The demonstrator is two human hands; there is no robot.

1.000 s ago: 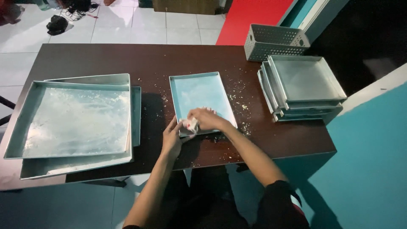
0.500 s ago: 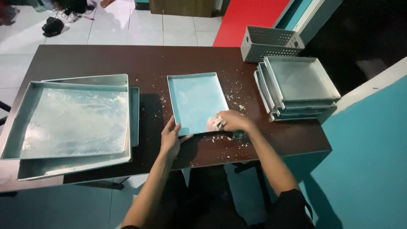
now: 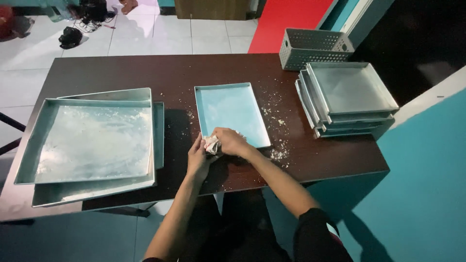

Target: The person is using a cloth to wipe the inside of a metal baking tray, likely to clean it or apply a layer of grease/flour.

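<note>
Down on the dark brown wooden desk (image 3: 145, 73) lies a small flat metal tray (image 3: 230, 111), pale blue and shaped like a rectangle. It sits in the middle of the desk. At its near edge the right hand (image 3: 232, 141) has its grip closed tight on a crumpled white cloth (image 3: 211, 143) and presses it on the tray's near left corner. The left hand (image 3: 198, 157) rests just beside it, fingers curled against that corner and touching the cloth. Small pale crumbs (image 3: 277, 127) lie scattered right of the tray. On the left sit two big metal trays (image 3: 92, 145), one on the other. On the right is a stack of square metal trays (image 3: 347, 97), with a grey holed basket (image 3: 313, 47) behind it.
</note>
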